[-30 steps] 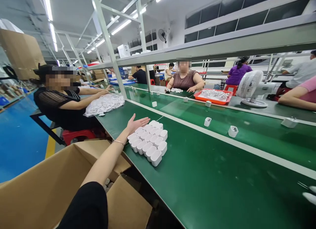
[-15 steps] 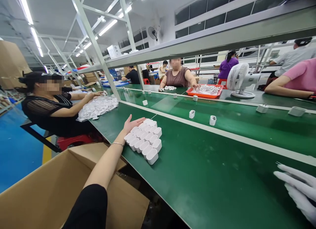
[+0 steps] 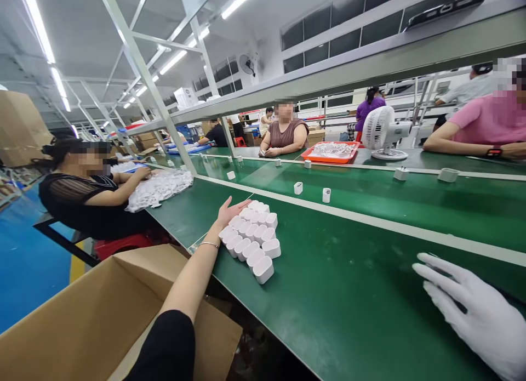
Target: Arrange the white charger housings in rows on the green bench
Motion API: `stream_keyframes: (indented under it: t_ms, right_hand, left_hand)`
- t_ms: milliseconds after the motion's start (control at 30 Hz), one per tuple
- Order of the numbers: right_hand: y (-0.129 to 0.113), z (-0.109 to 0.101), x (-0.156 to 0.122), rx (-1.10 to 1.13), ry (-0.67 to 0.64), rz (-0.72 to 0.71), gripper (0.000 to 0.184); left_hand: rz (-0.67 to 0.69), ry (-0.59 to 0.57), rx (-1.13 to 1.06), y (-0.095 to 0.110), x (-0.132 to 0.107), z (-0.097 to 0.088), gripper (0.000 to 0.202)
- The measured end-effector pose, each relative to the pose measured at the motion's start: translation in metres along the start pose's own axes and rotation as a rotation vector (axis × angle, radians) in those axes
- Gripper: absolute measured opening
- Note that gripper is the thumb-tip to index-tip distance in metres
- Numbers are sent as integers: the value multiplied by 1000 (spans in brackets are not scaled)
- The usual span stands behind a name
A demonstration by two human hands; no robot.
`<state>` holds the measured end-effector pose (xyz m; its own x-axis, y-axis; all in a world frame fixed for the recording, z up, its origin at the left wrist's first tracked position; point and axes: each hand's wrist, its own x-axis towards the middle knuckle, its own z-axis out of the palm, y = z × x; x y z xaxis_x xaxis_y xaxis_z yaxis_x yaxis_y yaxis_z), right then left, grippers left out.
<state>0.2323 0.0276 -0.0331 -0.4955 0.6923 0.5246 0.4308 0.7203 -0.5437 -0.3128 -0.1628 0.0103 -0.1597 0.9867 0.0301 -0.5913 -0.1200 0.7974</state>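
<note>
My bare left hand (image 3: 228, 211) lies open and flat against the far left side of a tight block of several small white plastic cases (image 3: 253, 238) on the green conveyor belt (image 3: 345, 293). A thin bracelet circles that wrist. At the lower right, my right hand (image 3: 476, 312) in a white glove hovers over the belt with its fingers spread, holding nothing and well apart from the block.
An open cardboard box (image 3: 94, 310) stands at the lower left beside the belt. Single white cases (image 3: 298, 188) ride the far lane. A co-worker (image 3: 82, 189) at left handles a heap of white parts (image 3: 158, 188). An orange tray (image 3: 332, 152) and a desk fan (image 3: 382, 131) sit across the line.
My gloved right hand has come further into view from the lower right. The left hand stays pressed to the block of cases. Loose cases on the far lane have travelled left.
</note>
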Motion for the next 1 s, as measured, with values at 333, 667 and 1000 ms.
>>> stream_keyframes:
  t_ms: [333, 667, 1000]
  right_hand:
    - [-235, 92, -44, 24, -622, -264, 85]
    - [-272, 180, 23, 148, -339, 58, 111]
    - [-235, 154, 22, 515, -487, 201, 78]
  left_hand:
    - [-77, -42, -32, -9, 12, 11, 76]
    - [-92, -115, -18, -8, 13, 5, 75]
    - [-86, -79, -35, -9, 13, -1, 73]
